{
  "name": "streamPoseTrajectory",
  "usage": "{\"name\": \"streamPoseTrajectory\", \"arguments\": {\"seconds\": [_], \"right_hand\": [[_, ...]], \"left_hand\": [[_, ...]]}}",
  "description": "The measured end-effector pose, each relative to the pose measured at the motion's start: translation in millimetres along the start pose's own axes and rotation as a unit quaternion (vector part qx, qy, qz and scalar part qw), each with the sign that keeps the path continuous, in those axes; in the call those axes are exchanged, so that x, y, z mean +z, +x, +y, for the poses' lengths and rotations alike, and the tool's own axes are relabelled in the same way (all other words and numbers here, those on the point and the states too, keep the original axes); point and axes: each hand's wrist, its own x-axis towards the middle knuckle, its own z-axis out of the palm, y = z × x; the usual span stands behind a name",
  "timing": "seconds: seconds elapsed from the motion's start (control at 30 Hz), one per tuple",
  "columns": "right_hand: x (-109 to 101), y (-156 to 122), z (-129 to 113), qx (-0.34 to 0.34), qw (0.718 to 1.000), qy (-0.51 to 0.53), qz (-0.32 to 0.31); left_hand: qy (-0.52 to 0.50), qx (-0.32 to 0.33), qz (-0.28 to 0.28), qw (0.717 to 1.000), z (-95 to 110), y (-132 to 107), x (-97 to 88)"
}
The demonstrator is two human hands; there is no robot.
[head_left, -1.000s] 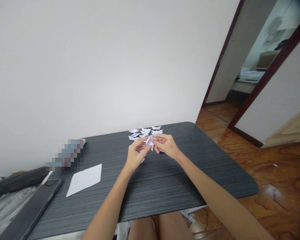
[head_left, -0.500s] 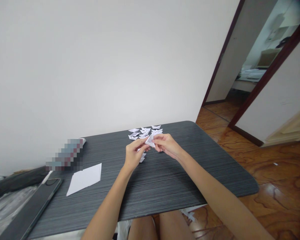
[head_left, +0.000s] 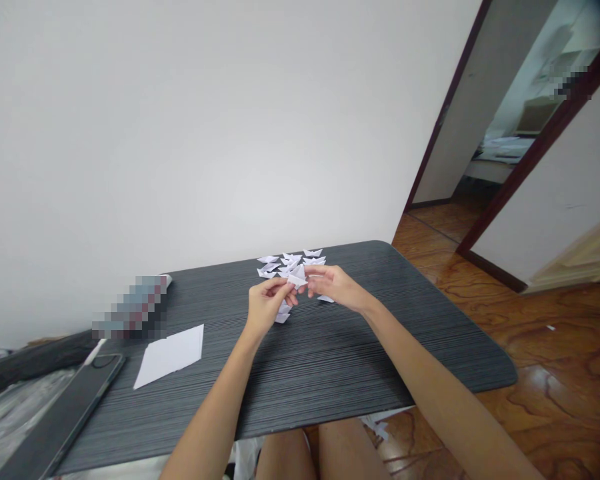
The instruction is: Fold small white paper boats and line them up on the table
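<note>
A small folded white paper boat point(head_left: 297, 275) is raised above the table, pinched at its left end between the thumb and fingers of my left hand point(head_left: 267, 304). Close by its right side is my right hand point(head_left: 338, 288), fingers stretched out and apart; whether a fingertip touches the paper is hard to see. Beyond the hands, several finished paper boats point(head_left: 269, 259) stand in rows on the dark table point(head_left: 380, 333). Nearer, another folded boat point(head_left: 282, 318) shows below my left fingers, and one more boat point(head_left: 325, 299) is partly covered by my right hand.
White paper sheets point(head_left: 170, 357) lie on the table's left part. A long dark phone-like object point(head_left: 75, 407) lies at the left edge, with a blurred-out item point(head_left: 135, 307) behind it. The white wall point(head_left: 230, 133) backs the table; a doorway stands at the right.
My right fingers have let go of the paper boat and spread a little. The boat has turned in my left hand and moved slightly left, showing its side and pointed top.
</note>
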Motion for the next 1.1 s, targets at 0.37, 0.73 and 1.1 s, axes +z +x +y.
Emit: {"name": "streamPoseTrajectory", "arguments": {"seconds": [0.37, 0.73, 1.1], "right_hand": [[-0.5, 6.3, 13.0, -0.027, 0.992, -0.047, 0.117], [-0.5, 8.0, 18.9, -0.013, 0.985, -0.021, 0.172], [7.1, 8.0, 18.6, 0.003, 0.989, -0.011, 0.145]], "left_hand": [[-0.004, -0.044, -0.068, 0.997, -4.8, 0.7, 3.2], [-0.002, -0.033, -0.029, 0.999, -6.4, -1.2, 7.2], [0.102, 0.041, -0.008, 0.994, -11.6, -5.2, 6.1]]}}
